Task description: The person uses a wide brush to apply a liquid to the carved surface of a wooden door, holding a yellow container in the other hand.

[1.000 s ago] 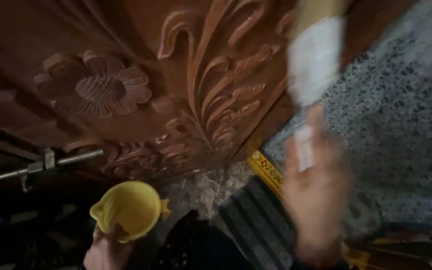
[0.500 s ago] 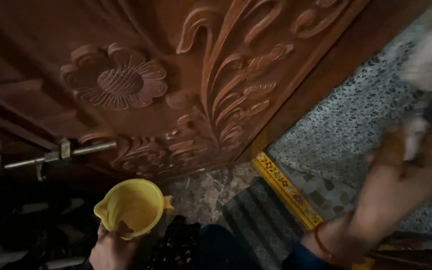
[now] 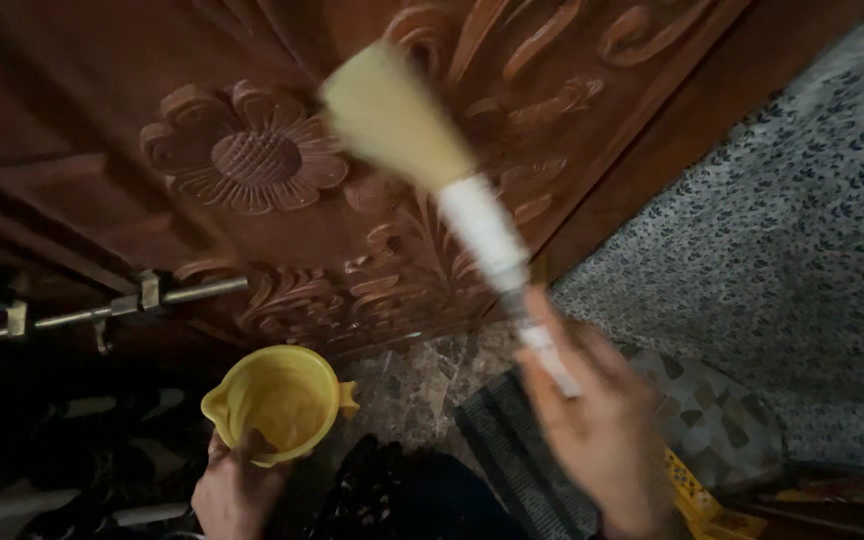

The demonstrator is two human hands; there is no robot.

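Right hand (image 3: 602, 440) closed round brush (image 3: 452, 190) handle; bristles point up-left from it, over carved door (image 3: 252, 160). Left hand (image 3: 237, 490) grips yellow cup (image 3: 277, 400).

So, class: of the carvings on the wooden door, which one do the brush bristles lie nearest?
The leafy scroll carving: the blurred bristles overlap its upper part, while the flower carving sits clear to their left.

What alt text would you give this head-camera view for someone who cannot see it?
A right hand holds a blurred, white-handled brush up to a carved wooden door, while the left hand holds a yellow cup below. A metal bolt crosses the door's lower left, and a patterned wall is at right.
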